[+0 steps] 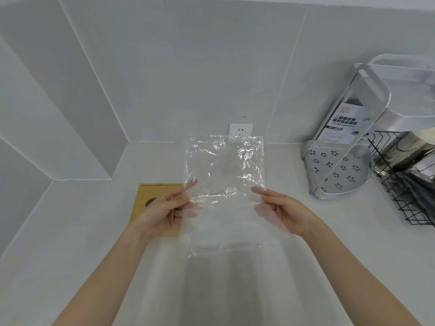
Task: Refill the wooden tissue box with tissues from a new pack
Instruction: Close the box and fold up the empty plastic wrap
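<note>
The left hand (pixel 164 208) hides part of the wooden box (pixel 150 196), and the picture's edge cuts off the black wire basket (pixel 404 184).

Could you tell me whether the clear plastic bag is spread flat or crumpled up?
Spread flat: the left hand and right hand hold the plastic bag stretched between them.

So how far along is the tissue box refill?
Done, it seems: the clear plastic wrapper is empty and held up flat. In hand: the left hand and right hand pinch its lower corners. The wooden tissue box lies lid-on beside it; whether tissues are inside cannot be seen. Left: discard the wrapper.
</note>
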Available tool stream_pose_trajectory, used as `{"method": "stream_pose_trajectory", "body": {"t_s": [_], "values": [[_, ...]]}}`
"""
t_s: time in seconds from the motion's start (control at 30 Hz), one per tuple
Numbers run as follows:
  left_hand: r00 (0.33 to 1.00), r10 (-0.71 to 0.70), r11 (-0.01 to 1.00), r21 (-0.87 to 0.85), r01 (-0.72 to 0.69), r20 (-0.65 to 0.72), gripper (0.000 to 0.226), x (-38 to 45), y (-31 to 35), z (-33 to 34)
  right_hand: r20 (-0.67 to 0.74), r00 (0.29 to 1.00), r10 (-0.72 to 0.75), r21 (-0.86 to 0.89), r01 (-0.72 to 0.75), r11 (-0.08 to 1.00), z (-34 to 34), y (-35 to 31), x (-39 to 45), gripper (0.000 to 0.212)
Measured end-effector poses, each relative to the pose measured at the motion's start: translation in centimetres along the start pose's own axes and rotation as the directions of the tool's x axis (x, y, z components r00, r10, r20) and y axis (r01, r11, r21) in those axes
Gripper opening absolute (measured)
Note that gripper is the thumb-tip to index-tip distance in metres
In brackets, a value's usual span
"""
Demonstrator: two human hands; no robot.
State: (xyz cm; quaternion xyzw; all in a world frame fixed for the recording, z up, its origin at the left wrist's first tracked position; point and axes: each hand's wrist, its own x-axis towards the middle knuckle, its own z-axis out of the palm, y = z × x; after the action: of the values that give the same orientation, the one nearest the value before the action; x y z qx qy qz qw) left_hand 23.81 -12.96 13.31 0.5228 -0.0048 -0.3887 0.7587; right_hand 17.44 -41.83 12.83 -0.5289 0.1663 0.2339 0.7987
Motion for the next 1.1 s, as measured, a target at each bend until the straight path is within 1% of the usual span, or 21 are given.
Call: {"method": "stream_pose_trajectory", "body": {"t_s": [0.03,0.07,0.1,0.17,0.23,0.3,0.37,0.47,0.5,0.57,0.6,0.67,0.7,0.73,0.77,0.83,0.9,1.0,1.1], "values": [[1.000,0.018,0.999,-0.036,-0.018,0.000,0.035,-0.1,0.1,0.1,-0.002,1.000,-0.012,0.050,0.012,0.999,0.0,0.2,0.1,0.031],[0.999,0.035,0.998,-0.050,-0.036,-0.008,0.029,0.2,-0.2,-0.2,0.003,1.000,-0.024,0.090,0.023,0.996,0.0,0.3,0.1,0.032],[0.998,0.043,0.997,-0.065,-0.045,-0.036,0.025,0.2,-0.1,-0.2,0.007,0.999,-0.036,0.120,0.035,0.992,0.0,0.4,0.2,0.032],[0.996,0.026,0.998,-0.054,-0.031,-0.080,0.034,0.6,-0.5,-0.7,-0.002,0.999,-0.046,0.174,0.046,0.984,0.2,0.5,0.1,0.033],[0.996,0.023,0.999,-0.031,-0.026,-0.090,0.034,0.6,-0.6,-0.5,-0.001,1.000,-0.020,0.205,0.020,0.979,0.3,0.5,0.2,0.040],[0.994,0.047,0.999,-0.008,-0.048,-0.094,0.033,0.4,-0.4,-0.3,0.008,1.000,-0.008,0.167,0.007,0.986,0.7,0.3,0.1,0.044],[0.994,0.072,0.996,0.063,-0.067,-0.082,0.019,0.2,-0.2,-0.3,-0.022,1.000,-0.021,0.121,0.023,0.992,0.8,0.3,0.2,0.039],[0.996,0.054,0.983,0.177,-0.040,-0.073,0.028,0.2,-0.5,-0.9,-0.044,0.997,-0.067,-0.031,0.066,0.997,0.9,0.6,0.1,0.025],[0.995,0.059,0.977,0.208,-0.040,-0.085,0.025,0.2,-0.5,-0.8,-0.036,0.995,-0.096,-0.103,0.091,0.991,0.8,0.7,0.1,0.022],[0.991,0.088,0.961,0.272,-0.059,-0.098,0.011,0.0,-0.8,-0.6,-0.044,0.989,-0.138,-0.219,0.126,0.968,0.9,1.0,0.1,0.038],[0.990,0.105,0.954,0.292,-0.073,-0.094,0.012,-0.1,-1.0,-0.4,-0.061,0.985,-0.158,-0.248,0.139,0.959,1.0,1.0,0.1,0.047],[0.988,0.111,0.934,0.351,-0.066,-0.110,0.033,-0.1,-1.5,-0.3,-0.081,0.977,-0.197,-0.270,0.169,0.948,1.1,1.1,0.1,0.062],[0.985,0.114,0.923,0.381,-0.057,-0.129,0.039,-0.3,-1.6,0.0,-0.090,0.972,-0.217,-0.282,0.184,0.942,1.2,1.1,0.1,0.066],[0.983,0.120,0.919,0.391,-0.056,-0.141,0.039,-0.5,-1.8,0.3,-0.103,0.965,-0.240,-0.299,0.200,0.933,1.4,1.2,0.1,0.065],[0.978,0.130,0.921,0.386,-0.057,-0.164,0.035,-0.5,-1.9,0.4,-0.128,0.956,-0.264,-0.309,0.214,0.927,1.5,1.3,0.2,0.061],[0.963,0.150,0.933,0.354,-0.063,-0.223,0.024,-0.6,-2.2,0.4,-0.182,0.935,-0.304,-0.312,0.238,0.920,1.6,1.5,0.2,0.040],[0.951,0.151,0.937,0.346,-0.050,-0.272,0.024,-0.9,-2.6,0.3,-0.209,0.930,-0.301,-0.321,0.226,0.920,1.6,1.6,0.3,0.025],[0.932,0.142,0.938,0.347,-0.018,-0.334,0.025,-1.7,-3.5,-0.1,-0.190,0.949,-0.252,-0.329,0.180,0.927,1.4,1.9,0.5,0.021],[0.922,0.164,0.950,0.307,-0.053,-0.350,0.024,-2.8,-4.5,-0.4,-0.164,0.963,-0.215,-0.282,0.164,0.945,1.6,2.3,0.4,0.022]]}}
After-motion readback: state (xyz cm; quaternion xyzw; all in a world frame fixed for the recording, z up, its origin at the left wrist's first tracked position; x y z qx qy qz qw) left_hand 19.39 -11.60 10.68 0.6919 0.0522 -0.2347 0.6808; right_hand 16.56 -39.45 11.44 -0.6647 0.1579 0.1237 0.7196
